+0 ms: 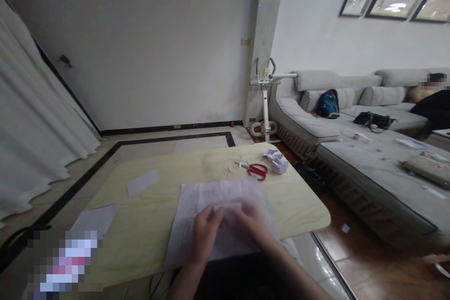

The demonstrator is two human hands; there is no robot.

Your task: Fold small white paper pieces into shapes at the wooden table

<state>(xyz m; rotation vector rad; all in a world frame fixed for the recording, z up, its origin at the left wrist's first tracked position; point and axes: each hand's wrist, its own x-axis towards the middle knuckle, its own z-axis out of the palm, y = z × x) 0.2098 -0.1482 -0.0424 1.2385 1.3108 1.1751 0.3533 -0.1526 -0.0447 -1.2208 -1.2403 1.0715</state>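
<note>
Both my hands are over a large creased sheet of paper (188,206) spread on the pale wooden table (140,239). A small white piece of paper (228,206) is pinched between them. My left hand (207,225) grips its left end between thumb and fingers. My right hand (251,218), slightly blurred, closes on its right end. Beyond the sheet lie red-handled scissors (258,170) with small paper scraps (230,171) by their blades. Several crumpled or folded paper pieces (279,163) sit at the table's far right corner.
Two flat paper pieces, one farther back (143,183) and one nearer (94,219), lie on the left of the table. A grey sofa (351,150) with a blue backpack (328,104) stands to the right; a person sits at its far end. An exercise machine (265,103) stands behind.
</note>
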